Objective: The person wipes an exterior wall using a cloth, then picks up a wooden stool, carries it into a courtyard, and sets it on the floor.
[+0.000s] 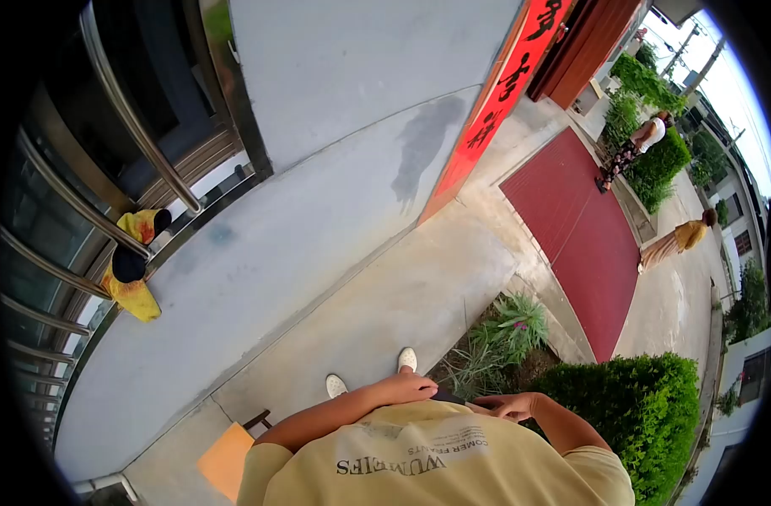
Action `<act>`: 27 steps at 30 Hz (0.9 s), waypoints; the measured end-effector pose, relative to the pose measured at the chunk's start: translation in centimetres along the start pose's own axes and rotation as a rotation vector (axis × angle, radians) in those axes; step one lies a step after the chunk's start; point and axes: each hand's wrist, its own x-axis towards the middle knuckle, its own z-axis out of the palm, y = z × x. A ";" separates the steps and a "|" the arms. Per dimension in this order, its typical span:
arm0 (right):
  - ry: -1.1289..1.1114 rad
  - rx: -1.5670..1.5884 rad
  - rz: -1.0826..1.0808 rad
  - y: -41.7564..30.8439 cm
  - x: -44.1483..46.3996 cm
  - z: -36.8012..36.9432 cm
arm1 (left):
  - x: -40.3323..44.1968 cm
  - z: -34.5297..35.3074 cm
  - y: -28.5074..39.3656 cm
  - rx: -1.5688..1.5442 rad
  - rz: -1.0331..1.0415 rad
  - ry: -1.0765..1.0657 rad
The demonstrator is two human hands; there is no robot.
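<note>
At my waist, my left hand [408,388] is closed, its fingers together beside a dark strip [449,397] at the hem of my yellow shirt [402,460]. On the other side of that strip is my right hand [510,406], its fingers curled in at the hem. Whatever either hand holds is too small and partly hidden to tell. Beyond the hands, my white shoes [408,360] stand on the concrete walkway.
A grey wall [318,202] with a barred window runs along the left; a yellow cloth [132,295] hangs on its bars. An orange stool [225,460] stands lower left. Bushes [630,413], a red ramp [579,228] and two people [647,139] [680,240] are right.
</note>
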 end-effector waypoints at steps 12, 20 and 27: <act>0.378 -0.026 0.024 -5.5 4.6 5.0 | -3.3 -0.6 -1.4 -0.047 0.028 0.088; 0.694 -0.085 -0.175 -10.4 6.9 4.2 | -8.1 -2.4 -1.9 -0.007 0.043 0.323; 0.466 -0.669 -0.814 -25.3 13.6 14.6 | -19.9 -3.5 -4.4 -0.106 -0.078 0.793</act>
